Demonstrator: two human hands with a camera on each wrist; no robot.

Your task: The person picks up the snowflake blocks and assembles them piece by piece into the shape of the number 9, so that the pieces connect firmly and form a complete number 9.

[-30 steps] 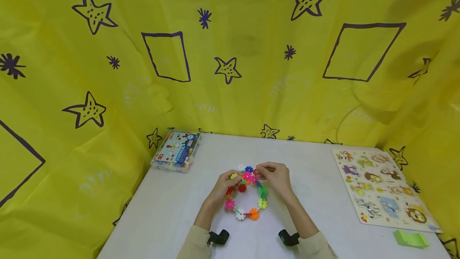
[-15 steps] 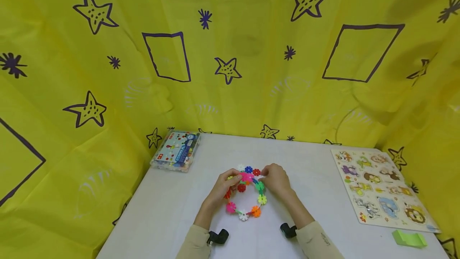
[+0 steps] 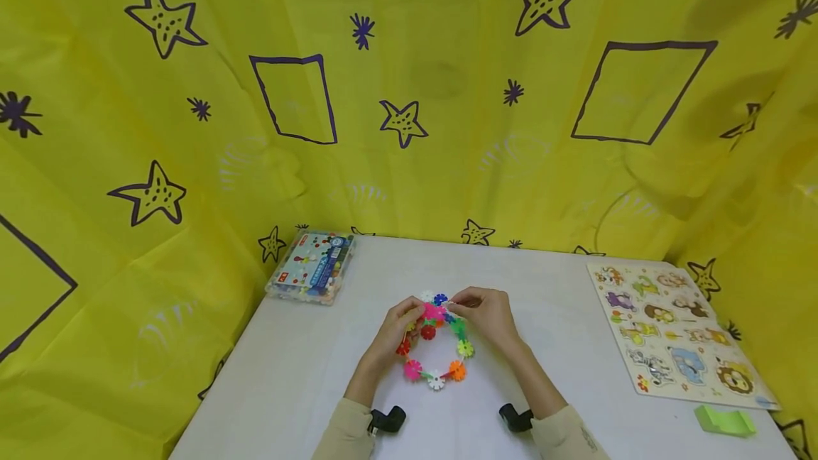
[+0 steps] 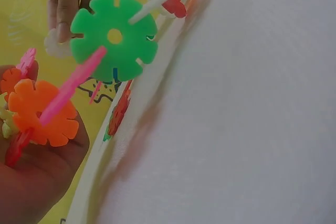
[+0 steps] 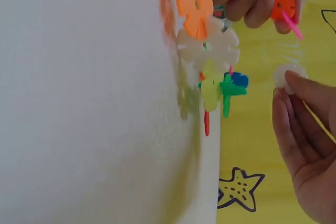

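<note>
A ring of linked snowflake discs in many colours, with a white disc (image 3: 436, 380) at its near side, hangs from my left hand (image 3: 386, 336). That hand grips it at the pink and orange discs; the orange disc (image 4: 44, 111) lies against the fingers in the left wrist view. My right hand (image 3: 488, 314) pinches a white snowflake disc (image 5: 289, 76) between thumb and fingers, close to the ring's far side. A green disc (image 4: 114, 38) of the ring shows near the left wrist camera. A blue disc (image 3: 440, 299) shows just beyond the hands.
On the white table (image 3: 307, 375), a clear box with a printed lid (image 3: 312, 266) stands at the back left. An animal puzzle board (image 3: 680, 336) lies at the right, with a green block (image 3: 725, 421) near it. A yellow curtain (image 3: 409, 183) hangs behind.
My right hand first drew back to the right, then came left again toward the ring. The ring has turned slightly in my left hand. A red disc beyond the ring is now out of sight.
</note>
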